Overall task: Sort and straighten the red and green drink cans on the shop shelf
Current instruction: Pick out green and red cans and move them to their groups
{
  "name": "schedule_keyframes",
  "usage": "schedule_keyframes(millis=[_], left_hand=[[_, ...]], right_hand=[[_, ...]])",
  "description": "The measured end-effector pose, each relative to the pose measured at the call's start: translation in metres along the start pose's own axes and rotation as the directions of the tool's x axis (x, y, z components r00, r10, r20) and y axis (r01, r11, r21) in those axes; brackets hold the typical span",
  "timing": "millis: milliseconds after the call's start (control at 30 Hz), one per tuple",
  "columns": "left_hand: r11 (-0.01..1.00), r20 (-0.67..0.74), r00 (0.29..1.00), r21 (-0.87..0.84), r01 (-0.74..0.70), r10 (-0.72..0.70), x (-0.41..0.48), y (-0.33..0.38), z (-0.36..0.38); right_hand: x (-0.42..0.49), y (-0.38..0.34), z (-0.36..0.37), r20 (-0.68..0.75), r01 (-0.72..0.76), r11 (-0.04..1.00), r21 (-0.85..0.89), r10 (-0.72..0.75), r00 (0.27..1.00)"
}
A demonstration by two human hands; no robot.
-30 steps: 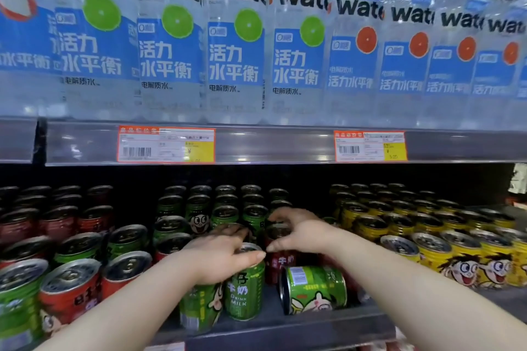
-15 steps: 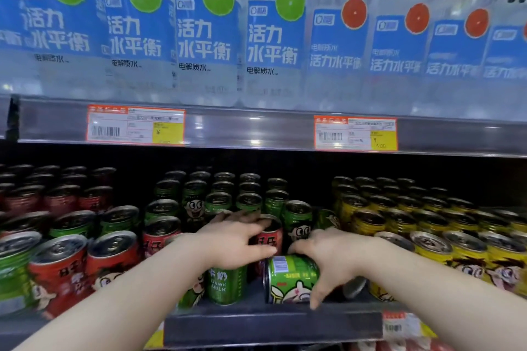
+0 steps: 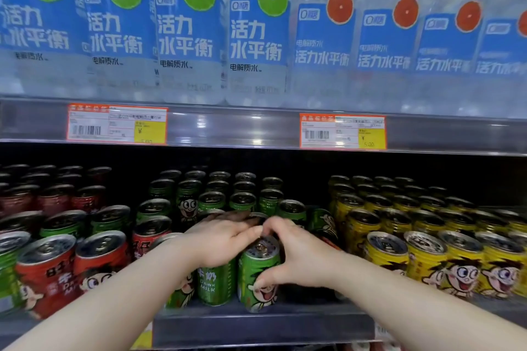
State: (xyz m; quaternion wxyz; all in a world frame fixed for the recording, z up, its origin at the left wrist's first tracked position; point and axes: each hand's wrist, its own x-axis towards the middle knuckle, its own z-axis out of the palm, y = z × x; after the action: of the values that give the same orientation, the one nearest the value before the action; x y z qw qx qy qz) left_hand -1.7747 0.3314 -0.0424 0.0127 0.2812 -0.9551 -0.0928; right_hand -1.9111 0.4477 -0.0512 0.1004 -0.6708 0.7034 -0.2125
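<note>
Half a sec ago our green can (image 3: 258, 273) lay on its side; now it's upright at shelf (image 3: 262, 325) front, lower centre, right hand (image 3: 302, 259) fingers grasping it. Left hand (image 3: 219, 239) clasps the neighbouring can (image 3: 214, 285). Reds remain mixed in at left.

Green can (image 3: 258, 273) stands upright at the shelf's front edge, cartoon face outward, silver top up. Just left, touching, another green can (image 3: 214, 283) reads "DRINK MILK". Red cans (image 3: 45, 273) stand upright front left, green ones mixed among them.
</note>
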Motion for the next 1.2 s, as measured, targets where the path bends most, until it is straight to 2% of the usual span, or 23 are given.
schedule_keyframes(millis=[133, 200, 300, 400, 533, 667, 800, 900, 1000, 1133, 1200], left_hand=[[1.000, 0.011, 1.000, 0.013, -0.002, 0.002, 0.003, -0.002, 0.000], [1.000, -0.010, 1.000, 0.007, 0.003, -0.003, 0.005, 0.002, -0.001], [0.999, -0.030, 0.999, 0.028, -0.021, 0.022, 0.010, 0.013, -0.003], [0.999, 0.025, 0.999, 0.022, -0.048, 0.048, 0.016, 0.021, 0.002], [0.997, 0.068, 0.997, 0.063, -0.041, 0.037, 0.021, 0.019, 0.008], [0.996, 0.071, 0.997, 0.073, -0.049, 0.044, 0.019, 0.019, 0.008], [0.995, 0.069, 0.997, 0.083, -0.051, 0.046, 0.020, 0.019, 0.009], [0.995, 0.065, 0.997, 0.083, -0.051, 0.045, 0.020, 0.019, 0.009], [0.996, 0.069, 0.997, 0.078, -0.049, 0.044, 0.020, 0.019, 0.008], [0.999, 0.092, 0.995, -0.023, -0.038, 0.040, 0.019, 0.020, 0.004], [0.996, 0.084, 0.996, -0.088, -0.016, 0.023, 0.018, 0.022, 0.002]], right_hand=[[-0.001, 0.014, -0.031, 0.048, -0.052, 0.998, 0.020, 0.051, 0.998], [-0.001, 0.025, -0.049, -0.005, -0.120, 0.983, -0.137, 0.121, 0.993], [-0.003, 0.037, -0.057, -0.008, -0.278, 0.858, -0.433, 0.304, 0.953], [-0.002, 0.043, -0.042, 0.055, -0.359, 0.778, -0.516, 0.449, 0.892], [-0.001, 0.044, -0.027, 0.052, -0.382, 0.814, -0.438, 0.447, 0.893], [-0.005, 0.044, -0.022, 0.070, -0.295, 0.902, -0.315, 0.332, 0.940], [-0.011, 0.048, -0.025, -0.019, -0.217, 0.975, -0.047, 0.217, 0.976], [-0.019, 0.049, -0.031, -0.079, -0.206, 0.974, 0.094, 0.214, 0.974], [-0.026, 0.042, -0.035, -0.089, -0.258, 0.964, 0.066, 0.263, 0.961], [-0.029, 0.031, -0.019, -0.173, -0.215, 0.976, -0.032, 0.206, 0.963], [-0.031, 0.032, -0.013, -0.122, -0.193, 0.981, -0.016, 0.190, 0.974]])
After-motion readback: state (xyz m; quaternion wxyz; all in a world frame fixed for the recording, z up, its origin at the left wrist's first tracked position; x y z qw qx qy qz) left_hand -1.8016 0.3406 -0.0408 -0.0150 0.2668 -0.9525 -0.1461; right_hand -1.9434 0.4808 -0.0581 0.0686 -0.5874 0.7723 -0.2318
